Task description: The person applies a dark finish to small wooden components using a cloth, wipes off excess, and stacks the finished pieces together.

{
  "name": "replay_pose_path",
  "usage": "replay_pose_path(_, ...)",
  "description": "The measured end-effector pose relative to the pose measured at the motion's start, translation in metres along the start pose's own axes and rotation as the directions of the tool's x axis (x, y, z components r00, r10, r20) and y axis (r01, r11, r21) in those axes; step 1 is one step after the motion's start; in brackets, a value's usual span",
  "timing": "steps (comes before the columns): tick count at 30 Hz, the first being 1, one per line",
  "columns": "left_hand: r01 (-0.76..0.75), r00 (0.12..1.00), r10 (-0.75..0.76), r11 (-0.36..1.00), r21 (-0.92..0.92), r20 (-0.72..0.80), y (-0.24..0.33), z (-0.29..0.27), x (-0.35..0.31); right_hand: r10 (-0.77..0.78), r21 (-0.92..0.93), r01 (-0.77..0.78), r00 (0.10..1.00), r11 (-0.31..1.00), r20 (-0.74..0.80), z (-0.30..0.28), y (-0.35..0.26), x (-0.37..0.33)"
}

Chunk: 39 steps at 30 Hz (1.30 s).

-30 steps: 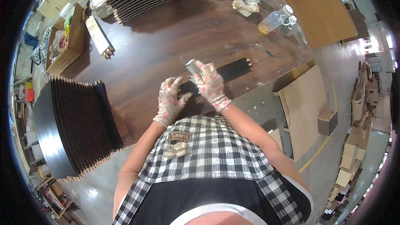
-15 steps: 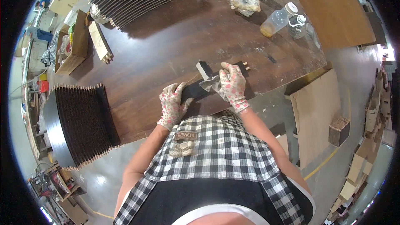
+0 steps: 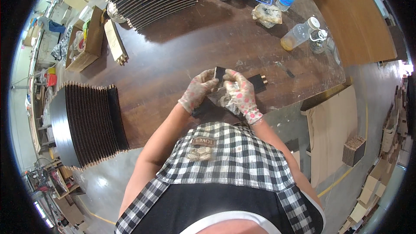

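Note:
Both of my gloved hands meet over the near part of the table. My left hand is closed on a small block with a dark face and a pale side. The fingertips of my right hand touch the block's other side. A crumpled grey-white cloth hangs under that hand, held against the palm. Below them on the table lies a narrow black board, with light wooden pegs sticking out of its right end. My hands cover most of its middle.
A stack of black pegged boards stands at left, another stack at the far side. A pale wooden strip lies near a cardboard box. Bottles and a lumpy pale wad occupy the far right.
My left hand has left the black board and moved right to the small block, which has been lifted off the table. My right hand has come up beside it with the cloth.

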<state>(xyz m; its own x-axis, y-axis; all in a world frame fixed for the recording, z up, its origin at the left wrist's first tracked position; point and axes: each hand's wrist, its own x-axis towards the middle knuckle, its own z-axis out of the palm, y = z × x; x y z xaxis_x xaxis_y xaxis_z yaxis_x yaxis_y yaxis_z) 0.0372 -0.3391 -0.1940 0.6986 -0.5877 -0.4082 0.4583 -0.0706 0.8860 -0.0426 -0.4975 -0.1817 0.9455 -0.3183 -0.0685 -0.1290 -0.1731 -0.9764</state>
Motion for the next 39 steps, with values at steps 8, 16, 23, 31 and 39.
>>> replay_pose_path(8,0.074,0.961,0.067,0.872,-0.485,0.269,0.018,0.021,-0.029,0.227,0.494,-0.342,0.933,0.799,0.278,-0.013,-0.013,-0.007)
replay_pose_path(16,-0.371,0.827,0.546,0.357,0.858,0.131,-0.004,0.016,-0.045,-0.066,-0.486,-0.006,0.989,0.874,-0.131,-0.065,0.012,-0.033)
replay_pose_path(23,-0.179,0.951,0.289,0.215,0.96,0.113,-0.029,0.018,-0.048,-0.151,-0.876,-0.096,0.97,0.473,-0.188,-0.08,0.039,-0.048)
replay_pose_path(31,-0.124,0.988,0.108,0.179,0.976,0.106,-0.004,0.024,-0.057,-0.172,-0.534,-0.067,0.906,0.843,-0.386,-0.071,-0.017,-0.007)
replay_pose_path(39,0.014,0.983,-0.18,0.197,0.98,0.022,0.006,0.04,-0.064,-0.571,-0.783,0.281,0.813,0.555,-0.112,-0.02,0.035,0.029)
